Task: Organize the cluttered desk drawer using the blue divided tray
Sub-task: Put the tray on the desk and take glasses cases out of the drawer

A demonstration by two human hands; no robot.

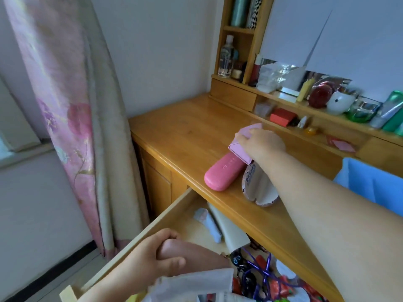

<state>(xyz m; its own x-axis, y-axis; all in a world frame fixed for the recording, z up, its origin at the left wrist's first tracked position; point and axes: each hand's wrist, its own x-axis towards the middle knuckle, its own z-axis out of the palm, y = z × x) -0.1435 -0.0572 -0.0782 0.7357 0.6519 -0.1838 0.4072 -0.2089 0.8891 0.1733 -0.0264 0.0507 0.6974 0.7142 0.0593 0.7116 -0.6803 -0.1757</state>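
Note:
The wooden drawer [152, 223] stands pulled out at the bottom, full of clutter: a purple cord [261, 269], red bits, a pale tube [209, 223], a white box [231, 232]. My left hand [150, 256] grips a tan flat item [196, 256] over the drawer, above white paper [196, 284]. My right hand [259, 144] rests on and holds a small pink box [239, 150] on the desk top, which sits over a pink oblong case [222, 171]. A round patterned pouch [257, 186] lies beside it. The blue tray [370, 182] shows at the right edge.
The desk top [185, 131] runs back to a shelf unit [239, 92] with bottles, jars, a red box [282, 116] and cans. A floral curtain [72, 105] hangs at the left beside the drawer.

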